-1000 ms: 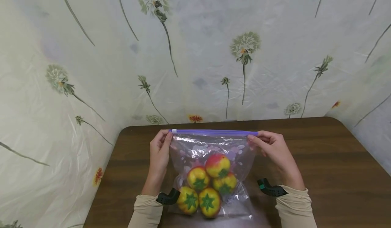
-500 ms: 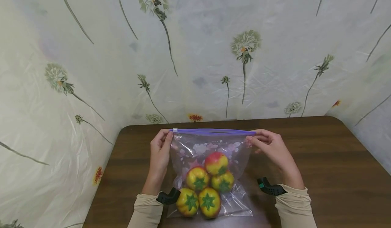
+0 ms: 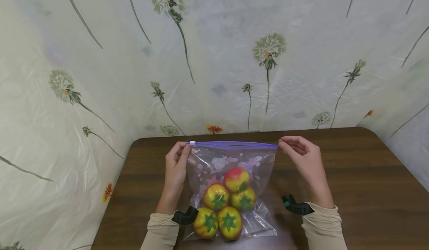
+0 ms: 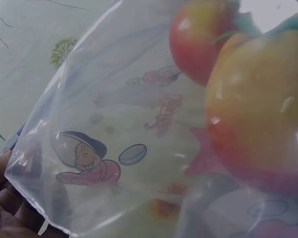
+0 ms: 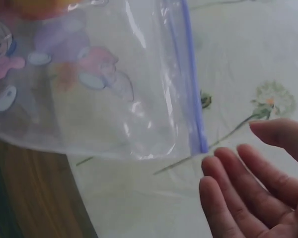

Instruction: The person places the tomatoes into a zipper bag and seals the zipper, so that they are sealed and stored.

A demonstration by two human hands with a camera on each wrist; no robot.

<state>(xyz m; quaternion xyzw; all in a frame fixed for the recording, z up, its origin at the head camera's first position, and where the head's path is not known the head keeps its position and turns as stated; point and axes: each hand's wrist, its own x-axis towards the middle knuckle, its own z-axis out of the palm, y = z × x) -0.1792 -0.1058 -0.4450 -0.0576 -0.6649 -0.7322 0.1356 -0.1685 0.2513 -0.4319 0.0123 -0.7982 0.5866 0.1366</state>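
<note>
A clear zip bag [image 3: 266,171] with pink and lilac cartoon prints hangs from its purple zip strip [image 3: 254,145]. Inside it lie several round yellow-red fruits [image 3: 236,178] with green star-shaped leaf caps. My left hand [image 3: 175,164] pinches the bag's top left corner, right beside the white slider [image 3: 192,143]. In the left wrist view that hand's fingers [image 4: 15,206] show behind the plastic. My right hand [image 3: 310,162] is just off the top right corner. The right wrist view shows its thumb and fingers [image 5: 251,191] spread apart, holding nothing, close to the strip's end.
A dark brown wooden table [image 3: 362,175] lies under the bag and hands. Behind it and at the sides hangs a pale covering [image 3: 221,56] printed with dandelions. Black camera mounts [image 3: 185,215] sit on both wrists, near the bag's lower sides.
My right hand has let go of the bag's right corner and drawn slightly right, fingers opening. The zip strip has slackened, with its lips a little apart. My left hand keeps its grip.
</note>
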